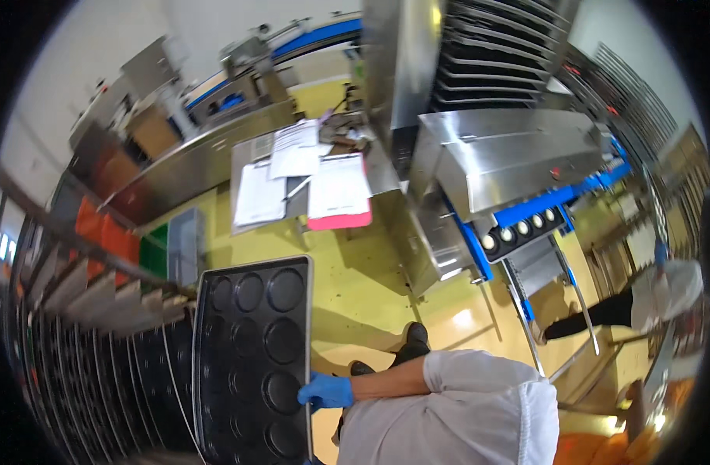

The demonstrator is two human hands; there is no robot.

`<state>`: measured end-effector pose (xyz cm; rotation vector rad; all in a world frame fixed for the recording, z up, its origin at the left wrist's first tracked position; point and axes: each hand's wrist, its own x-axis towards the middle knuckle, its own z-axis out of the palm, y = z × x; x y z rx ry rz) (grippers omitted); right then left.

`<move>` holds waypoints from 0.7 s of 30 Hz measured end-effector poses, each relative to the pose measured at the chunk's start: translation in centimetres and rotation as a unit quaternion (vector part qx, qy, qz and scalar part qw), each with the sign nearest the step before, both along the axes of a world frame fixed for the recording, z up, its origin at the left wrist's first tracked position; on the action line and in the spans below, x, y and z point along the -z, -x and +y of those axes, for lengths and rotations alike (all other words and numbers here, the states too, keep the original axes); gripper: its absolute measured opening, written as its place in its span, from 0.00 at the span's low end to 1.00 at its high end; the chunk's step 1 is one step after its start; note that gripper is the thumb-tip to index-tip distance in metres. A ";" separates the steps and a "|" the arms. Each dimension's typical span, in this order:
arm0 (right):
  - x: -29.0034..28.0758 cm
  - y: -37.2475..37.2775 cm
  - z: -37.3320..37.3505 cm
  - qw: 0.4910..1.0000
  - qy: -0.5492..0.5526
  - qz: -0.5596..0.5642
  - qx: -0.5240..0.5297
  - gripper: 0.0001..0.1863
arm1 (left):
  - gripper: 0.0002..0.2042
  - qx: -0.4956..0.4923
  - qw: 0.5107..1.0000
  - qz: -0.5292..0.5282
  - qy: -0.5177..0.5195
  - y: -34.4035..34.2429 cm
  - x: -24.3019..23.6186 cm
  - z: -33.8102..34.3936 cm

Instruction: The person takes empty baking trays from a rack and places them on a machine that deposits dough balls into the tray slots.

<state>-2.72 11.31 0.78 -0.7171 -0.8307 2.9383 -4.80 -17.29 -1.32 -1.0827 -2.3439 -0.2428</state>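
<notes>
Holding one black tray in the closed fingers of the right hand, beside a rack. Showing too little of the left hand to tell its grip. Also pictured: five pale balls at a machine, three white sheets on the tabletop, printed too small to read.

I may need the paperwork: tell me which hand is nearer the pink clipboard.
Right. The right hand grips the dark baking tray by its edge, below the pink clipboard in the picture; the left hand barely shows farther down, at the lower border.
</notes>
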 end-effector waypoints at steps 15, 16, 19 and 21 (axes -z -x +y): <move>-14.1 -34.4 27.4 0.795 -0.127 0.122 0.580 0.05 | 0.06 0.433 0.869 0.076 -0.226 -3.8 -17.2 45.0; -15.4 -37.2 30.0 0.752 -0.142 0.148 0.626 0.08 | 0.06 0.508 0.831 0.017 -0.226 -5.7 -18.3 49.5; -20.7 -46.0 37.2 0.658 -0.224 0.249 0.674 0.12 | 0.14 0.598 0.750 0.034 -0.280 -13.3 -23.9 63.1; -24.2 -50.3 42.9 0.630 -0.259 0.260 0.684 0.11 | 0.16 0.621 0.717 0.062 -0.310 -18.1 -27.8 70.5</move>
